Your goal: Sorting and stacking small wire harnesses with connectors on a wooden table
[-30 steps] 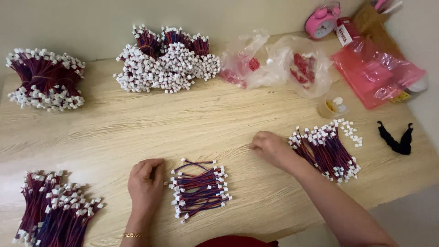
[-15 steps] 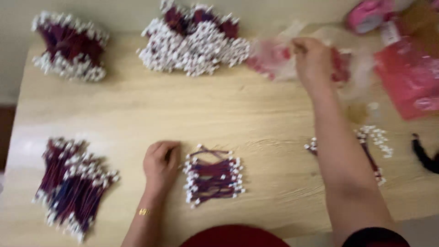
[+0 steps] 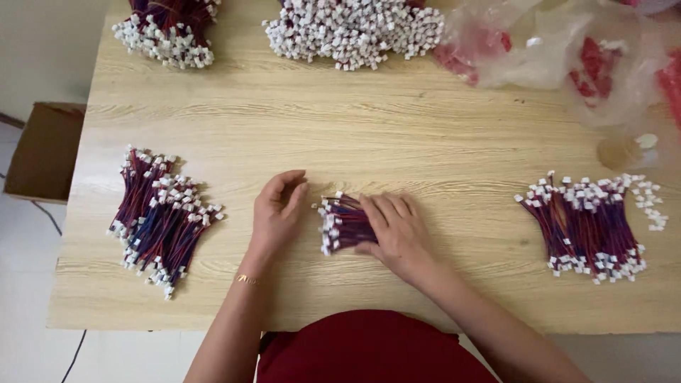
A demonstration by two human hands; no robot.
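My right hand (image 3: 397, 230) lies flat on the small wire bundle (image 3: 342, 223); left hand (image 3: 278, 209) cupped open beside it; loose wires could splay across the tabletop (image 3: 397, 135), I reckon.

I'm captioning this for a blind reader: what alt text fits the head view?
Seen from above, a person's right hand presses on a small bundle of red-and-blue wires with white connectors on a wooden table, while the left hand rests beside it, fingers curled. Similar bundles lie left, right and along the far edge.
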